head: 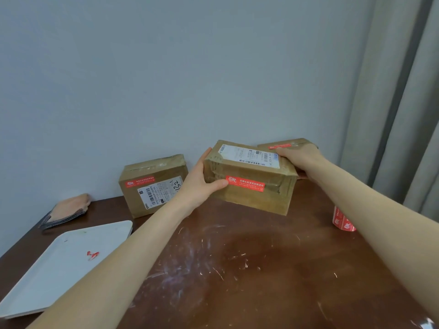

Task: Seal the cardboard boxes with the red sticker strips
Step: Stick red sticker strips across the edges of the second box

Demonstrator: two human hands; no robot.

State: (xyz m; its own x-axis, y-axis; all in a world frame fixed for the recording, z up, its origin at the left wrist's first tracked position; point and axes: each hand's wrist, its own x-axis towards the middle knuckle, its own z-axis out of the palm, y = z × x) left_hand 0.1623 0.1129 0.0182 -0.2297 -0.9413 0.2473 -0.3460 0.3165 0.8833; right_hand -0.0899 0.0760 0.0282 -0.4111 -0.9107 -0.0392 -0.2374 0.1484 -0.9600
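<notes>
1. While both hands are occupied with the middle box, a white tray is kept well to the left of the left hand, with red scraps on it, probably so that peeled waste is collected there; a folded cloth lies beyond it, its purpose not to be told
2. Just left of the left hand, a sealed box is stood against the wall with a red strip across its seam, apparently set aside as done
3. The left hand is clasped round the left end of the middle box, with the thumb pressed beside the red sticker strip on the front seam, likely to smooth it down
4. The right hand is closed over the right end, so that the box is steadied and tipped toward the camera; how far its fingers reach round cannot be seen
5. Behind the right hand, a third box is mostly hidden, and only a red strip on top is seen
6. Beneath the right forearm, a sticker roll is partly covered, presumably kept within reach; the print on every label is too blurred to be read
</notes>
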